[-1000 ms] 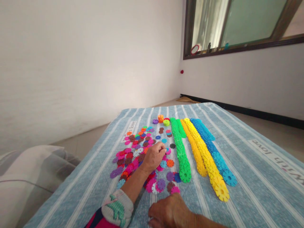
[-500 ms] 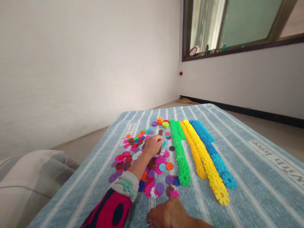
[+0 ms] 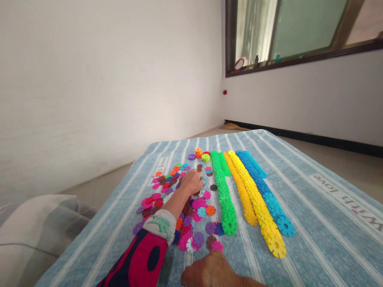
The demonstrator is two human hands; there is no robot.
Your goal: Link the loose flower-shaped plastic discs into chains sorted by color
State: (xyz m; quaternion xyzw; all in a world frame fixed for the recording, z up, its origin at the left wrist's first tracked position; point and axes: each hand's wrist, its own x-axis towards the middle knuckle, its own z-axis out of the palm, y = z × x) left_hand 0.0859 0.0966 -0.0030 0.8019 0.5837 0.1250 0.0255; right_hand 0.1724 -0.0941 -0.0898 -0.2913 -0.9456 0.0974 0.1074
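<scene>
From the head view, the left hand (image 3: 192, 181) reached out over the pile of small flat plastic flower discs in many colours (image 3: 182, 203) on the blue striped cloth (image 3: 299, 207). Its curled fingers touched a light blue disc (image 3: 204, 181); I could not tell if they gripped it. The right hand (image 3: 211, 271) rested closed near the pile, holding nothing. The green row of discs (image 3: 223, 191) lay just beside.

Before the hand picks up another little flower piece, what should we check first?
1. Left hand reaches the loose mixed pieces: ok.
2. A piece is pinched in its fingers: cannot tell, though a light blue piece sits at the fingertips.
3. Right hand rests on the striped cloth, clear of the pieces: ok.
4. Green row, yellow rows and blue row lie tidy, side by side: ok.
5. Loose pieces all sorted: not ok.
</scene>
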